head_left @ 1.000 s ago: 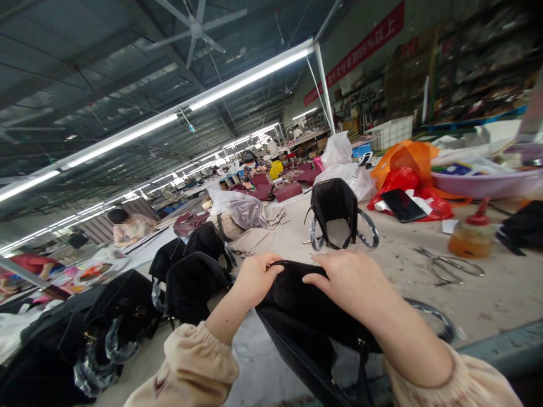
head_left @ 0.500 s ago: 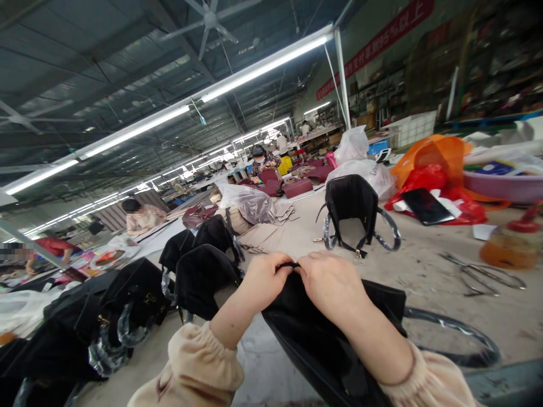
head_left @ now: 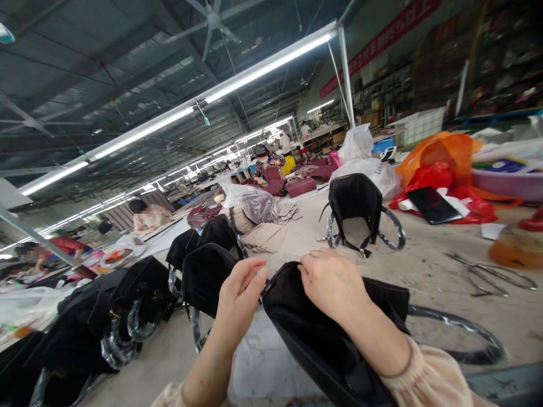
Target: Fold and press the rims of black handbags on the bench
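Note:
A black handbag (head_left: 292, 333) lies before me on the worktable, its mouth facing me and its dark lining showing. My right hand (head_left: 333, 282) has its fingers curled over the upper rim of this bag, gripping the edge. Just left of the rim's corner, my left hand (head_left: 238, 297) is raised with thumb and fingers apart and nothing visible between them. A plastic-wrapped handle (head_left: 462, 330) loops out from the bag to the right. Behind my right hand another black bag (head_left: 355, 198) stands upright with its mouth towards me.
Several more black bags (head_left: 207, 277) crowd the left side. Scissors (head_left: 492, 274) and a bottle of amber liquid (head_left: 520, 243) rest at the right. Beyond them are a phone (head_left: 433, 204), a red plastic bag (head_left: 436, 178) and a purple basin (head_left: 509, 185). Flat beige pieces (head_left: 267, 234) lie further back.
My left hand has let go of the bag's rim and moved left and slightly down, its fingers opening. My right hand stays on the rim. The view has shifted slightly.

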The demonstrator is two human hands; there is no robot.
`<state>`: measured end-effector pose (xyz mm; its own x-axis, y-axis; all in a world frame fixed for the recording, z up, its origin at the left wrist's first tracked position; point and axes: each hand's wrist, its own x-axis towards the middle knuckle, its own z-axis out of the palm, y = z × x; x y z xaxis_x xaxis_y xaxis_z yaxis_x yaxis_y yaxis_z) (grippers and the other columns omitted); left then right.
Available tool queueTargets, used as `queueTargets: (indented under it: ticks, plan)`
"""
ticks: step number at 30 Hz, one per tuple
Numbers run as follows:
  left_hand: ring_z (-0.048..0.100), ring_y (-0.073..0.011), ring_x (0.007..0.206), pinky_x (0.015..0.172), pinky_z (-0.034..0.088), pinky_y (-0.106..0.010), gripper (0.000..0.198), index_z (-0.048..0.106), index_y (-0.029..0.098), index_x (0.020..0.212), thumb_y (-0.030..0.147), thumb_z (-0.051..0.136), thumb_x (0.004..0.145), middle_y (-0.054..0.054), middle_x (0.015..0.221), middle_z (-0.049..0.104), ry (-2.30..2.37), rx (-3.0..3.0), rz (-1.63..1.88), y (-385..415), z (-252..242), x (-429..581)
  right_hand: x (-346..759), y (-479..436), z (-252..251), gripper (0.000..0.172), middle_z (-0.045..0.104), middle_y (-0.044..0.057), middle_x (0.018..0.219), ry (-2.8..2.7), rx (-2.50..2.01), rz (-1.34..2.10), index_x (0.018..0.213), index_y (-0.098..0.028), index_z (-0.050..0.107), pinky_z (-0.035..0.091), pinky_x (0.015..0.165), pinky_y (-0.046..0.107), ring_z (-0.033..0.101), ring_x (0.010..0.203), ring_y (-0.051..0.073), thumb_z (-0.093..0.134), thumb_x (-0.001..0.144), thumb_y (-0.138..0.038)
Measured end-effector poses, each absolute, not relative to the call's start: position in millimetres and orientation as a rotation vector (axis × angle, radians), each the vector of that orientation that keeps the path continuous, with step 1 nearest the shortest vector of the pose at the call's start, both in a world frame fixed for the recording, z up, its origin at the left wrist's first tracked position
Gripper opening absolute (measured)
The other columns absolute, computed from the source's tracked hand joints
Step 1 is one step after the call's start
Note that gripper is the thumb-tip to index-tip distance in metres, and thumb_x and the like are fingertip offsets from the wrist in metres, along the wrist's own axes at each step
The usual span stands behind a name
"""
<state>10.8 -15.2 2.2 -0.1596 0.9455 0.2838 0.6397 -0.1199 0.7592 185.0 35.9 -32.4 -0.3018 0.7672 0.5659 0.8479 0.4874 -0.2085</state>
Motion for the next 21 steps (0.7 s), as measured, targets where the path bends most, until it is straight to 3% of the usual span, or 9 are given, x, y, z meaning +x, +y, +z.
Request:
queueTargets:
  ticks: [2,5,9,12,16,21]
  plan:
    - [0.054,-0.0233,0.119,0.102,0.044,-0.036,0.023,0.067,0.021,0.099,0.032,0.049,0.089,-0.009,0.125,0.057,1.804,1.909,1.259,-40,-12,14,185,36,-33,0.024,0.066,0.005,0.073,-2.123,-1.322,-0.171,0.070,-0.019,0.065,0.036,0.075,0.031,0.059,0.074,0.020,0.049,0.088,-0.020]
    - [0.036,-0.0273,0.136,0.111,0.033,-0.045,0.028,0.066,0.025,0.110,0.027,0.047,0.089,-0.006,0.143,0.044,1.779,2.241,1.188,-71,-37,27,184,36,-33,0.023,0.067,0.005,0.075,-2.137,-1.309,-0.158,0.072,-0.018,0.065,0.036,0.075,0.031,0.059,0.074,0.019,0.049,0.087,-0.020]
    - [0.017,-0.0366,0.143,0.111,0.016,-0.066,0.046,0.061,0.024,0.117,0.014,0.052,0.073,-0.008,0.138,0.050,1.744,2.648,1.007,-91,-50,44,182,33,-34,0.022,0.066,0.005,0.075,-2.126,-1.310,-0.133,0.072,-0.018,0.064,0.037,0.073,0.031,0.059,0.075,0.019,0.048,0.087,-0.018]
    - [0.029,-0.0356,0.138,0.112,0.009,-0.066,0.037,0.062,0.022,0.094,0.007,0.049,0.063,-0.007,0.122,0.060,1.665,2.679,0.889,-93,-41,43,181,28,-32,0.023,0.067,0.006,0.075,-2.129,-1.297,-0.127,0.072,-0.017,0.065,0.037,0.073,0.031,0.059,0.075,0.020,0.047,0.087,-0.016]
    - [0.054,-0.0262,0.108,0.107,0.030,-0.055,0.025,0.055,0.020,0.079,0.004,0.045,0.062,-0.004,0.083,0.062,1.466,2.585,0.792,-97,-23,25,181,18,-26,0.022,0.068,0.006,0.077,-2.130,-1.279,-0.115,0.074,-0.017,0.065,0.038,0.075,0.031,0.060,0.075,0.020,0.047,0.087,-0.017]
    - [0.055,-0.0228,0.095,0.091,0.045,-0.040,0.021,0.059,0.018,0.079,0.008,0.043,0.068,-0.006,0.082,0.059,1.231,2.519,0.646,-103,4,0,181,5,-23,0.021,0.068,0.008,0.076,-2.127,-1.293,-0.104,0.074,-0.016,0.066,0.038,0.077,0.034,0.060,0.074,0.021,0.049,0.086,-0.016]
